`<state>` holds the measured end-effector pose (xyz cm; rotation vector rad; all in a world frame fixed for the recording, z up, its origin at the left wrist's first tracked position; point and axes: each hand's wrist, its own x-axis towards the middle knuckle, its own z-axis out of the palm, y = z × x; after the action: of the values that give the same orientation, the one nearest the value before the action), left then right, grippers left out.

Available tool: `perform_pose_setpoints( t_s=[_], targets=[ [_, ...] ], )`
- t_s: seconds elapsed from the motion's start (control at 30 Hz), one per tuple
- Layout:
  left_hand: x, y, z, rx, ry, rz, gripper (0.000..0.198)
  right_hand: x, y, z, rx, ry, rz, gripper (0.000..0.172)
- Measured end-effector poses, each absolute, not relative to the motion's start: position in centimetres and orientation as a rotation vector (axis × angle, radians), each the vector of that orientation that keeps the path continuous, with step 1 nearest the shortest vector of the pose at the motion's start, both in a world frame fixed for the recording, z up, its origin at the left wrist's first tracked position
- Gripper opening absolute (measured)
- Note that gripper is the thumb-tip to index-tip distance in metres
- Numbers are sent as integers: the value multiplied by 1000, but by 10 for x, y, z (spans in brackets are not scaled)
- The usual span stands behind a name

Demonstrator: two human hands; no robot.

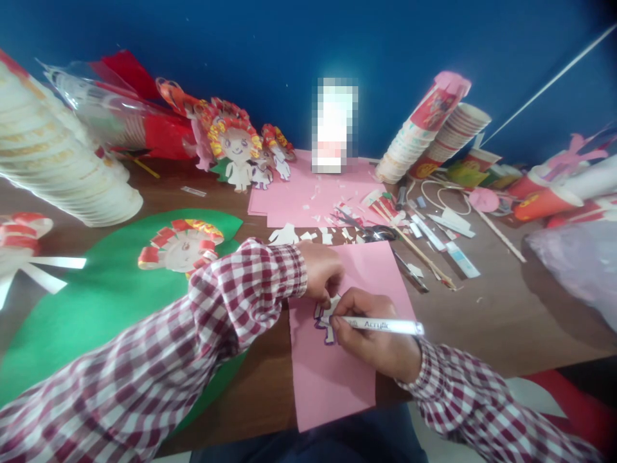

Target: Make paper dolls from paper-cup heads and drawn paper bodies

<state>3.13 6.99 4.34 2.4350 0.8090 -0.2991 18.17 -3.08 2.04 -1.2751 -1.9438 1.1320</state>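
A small white paper figure (330, 334) with a purple outline lies on a pink sheet (332, 386) at the table's front edge. My right hand (373, 334) is closed round a white acrylic marker (388, 326), its tip end low over the figure and hidden by the fingers. Just above, my left hand (322, 270) has its fingers curled down at the figure's upper part, seeming to press it against the sheet. Left of my hands, a paper face with red and yellow curls (180, 249) rests on a large green paper leaf (96, 289).
Paper scraps and scissors (380, 233) lie beyond the pink sheet. Stacked paper cups (62, 148) stand at the left, more cups (419, 135) at the right. Finished paper figures (236, 154) lean near the blue wall, beside a blurred bright screen (335, 125). Sticks and a glue tube (461, 259) lie right.
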Motion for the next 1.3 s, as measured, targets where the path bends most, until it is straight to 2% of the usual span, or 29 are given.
perform_pose_setpoints(
  t_s=[0.57,1.0,1.3],
  targets=[
    [31,70,43,2426,807,-279,11,185,-31,17,-1223,-1722,1263,9],
    [30,70,39,2428,821,-247,11,183,-33,15,-1248,-1917,975,10],
    [29,70,35,2429,804,-171,11,192,-31,14,-1133,-1541,1329,12]
  ],
)
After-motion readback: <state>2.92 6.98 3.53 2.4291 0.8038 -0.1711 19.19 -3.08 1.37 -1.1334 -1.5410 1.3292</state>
